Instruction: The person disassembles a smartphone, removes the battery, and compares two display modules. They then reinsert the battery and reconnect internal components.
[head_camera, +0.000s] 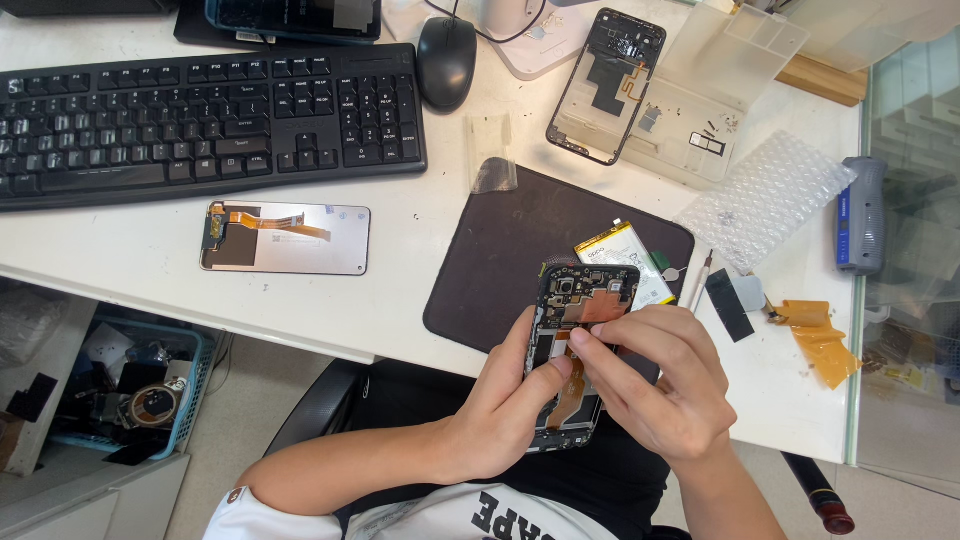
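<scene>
An opened phone body (580, 300), back cover off, shows its circuit board and an orange flex cable. My left hand (505, 400) holds it from the left side, thumb on the middle of the board. From the right, my right hand (660, 385) presses its fingertips onto the flex cable area at the phone's centre. The phone hangs over the near edge of a dark work mat (500, 270). Just behind it on the mat lies a phone battery (620, 250).
A detached screen panel (285, 238) lies left of the mat. A second phone frame (605, 85) rests on a clear plastic tray (715, 95). Black keyboard (205, 115), mouse (446, 60), bubble wrap (765, 195), screwdriver (700, 285), orange tape (820, 335) and an electric screwdriver (860, 215) surround them.
</scene>
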